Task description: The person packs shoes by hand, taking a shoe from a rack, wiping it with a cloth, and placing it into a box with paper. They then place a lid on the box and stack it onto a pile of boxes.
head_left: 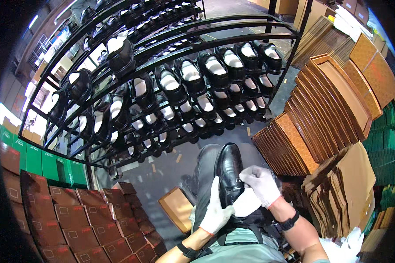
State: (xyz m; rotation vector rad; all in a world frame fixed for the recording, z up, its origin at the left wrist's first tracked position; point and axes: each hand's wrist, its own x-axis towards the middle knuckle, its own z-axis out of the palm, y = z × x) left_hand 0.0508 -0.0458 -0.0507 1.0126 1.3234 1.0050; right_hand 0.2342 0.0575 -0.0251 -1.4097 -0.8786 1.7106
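A shiny black leather shoe (229, 168) rests on my lap, toe pointing away from me. My left hand (216, 211), in a white glove, grips its heel and left side. My right hand (260, 183), also gloved, pinches the shoe's opening at the top edge, over a piece of white paper (245, 204) that sits at the shoe's mouth. Both wrists carry dark bands.
A black metal rack (162, 83) full of black shoes stuffed with white paper stands ahead. Stacks of brown box lids (324, 101) and flat cardboard (351, 184) lie to the right. Dark brown shoe boxes (74, 219) and green boxes (44, 164) are at left. One open box (176, 208) sits on the floor.
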